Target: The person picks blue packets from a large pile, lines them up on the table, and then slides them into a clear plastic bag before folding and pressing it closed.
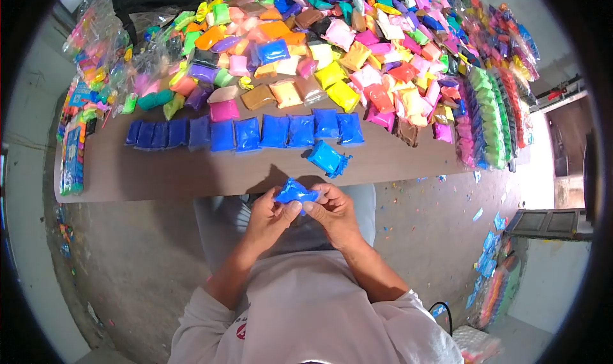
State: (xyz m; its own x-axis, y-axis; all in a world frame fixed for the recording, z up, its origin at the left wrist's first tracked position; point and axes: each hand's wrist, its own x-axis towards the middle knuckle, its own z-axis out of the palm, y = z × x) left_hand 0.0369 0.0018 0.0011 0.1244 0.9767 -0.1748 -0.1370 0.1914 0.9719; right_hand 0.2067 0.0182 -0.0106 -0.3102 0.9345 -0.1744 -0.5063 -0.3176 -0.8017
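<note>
A blue packet (295,192) is held between both hands at the table's front edge. My left hand (269,216) is closed on its left side, the thumb pressed on the lower edge. On its right side my right hand (333,215) pinches the same packet with thumb and fingers. Just beyond lies a lighter blue crumpled packet (327,158). Farther back, a row of dark blue packets (248,134) runs from left to right across the table (255,172).
A large heap of colourful packets (332,77) covers the back of the table. Long bagged strips of packets (488,118) lie at the right, a stacked bundle (73,156) at the left. A black bag (150,3) sits at the back left. Blue wrappers (488,255) litter the floor.
</note>
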